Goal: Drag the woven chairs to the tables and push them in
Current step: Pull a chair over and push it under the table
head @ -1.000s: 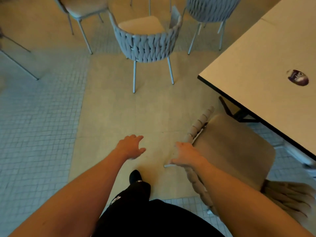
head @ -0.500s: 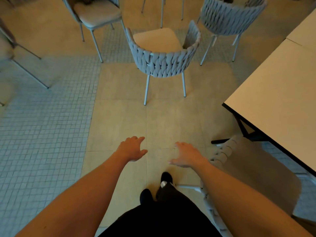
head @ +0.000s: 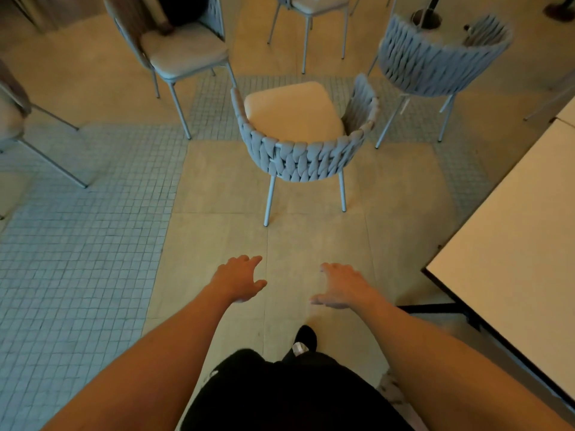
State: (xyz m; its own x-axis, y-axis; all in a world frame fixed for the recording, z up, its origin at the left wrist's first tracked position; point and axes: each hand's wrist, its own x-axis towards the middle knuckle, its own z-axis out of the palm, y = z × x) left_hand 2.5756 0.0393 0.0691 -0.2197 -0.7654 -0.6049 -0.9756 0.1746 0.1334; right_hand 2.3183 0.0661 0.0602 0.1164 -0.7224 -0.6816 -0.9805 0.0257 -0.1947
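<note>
A grey woven chair (head: 306, 157) with a cream seat stands straight ahead on the floor, its curved back toward me. A second woven chair (head: 435, 70) stands behind it to the right. A pale table (head: 513, 244) with a dark edge fills the right side. My left hand (head: 239, 278) and my right hand (head: 342, 287) reach forward side by side, fingers relaxed and spread, holding nothing, a short way in front of the near chair's back. Only a sliver of another woven chair (head: 393, 390) shows at the bottom right, beside my right arm.
Two padded metal-legged chairs stand at the upper left (head: 183, 54) and far left (head: 12, 113). Another chair (head: 311, 7) is at the top middle. The table's black base (head: 435, 307) lies on the floor at right. My dark trousers and shoe (head: 305, 337) are below.
My right hand has let go of the woven chair by the table, which has slid out of view behind me. I have stepped forward and the woven chair ahead is closer.
</note>
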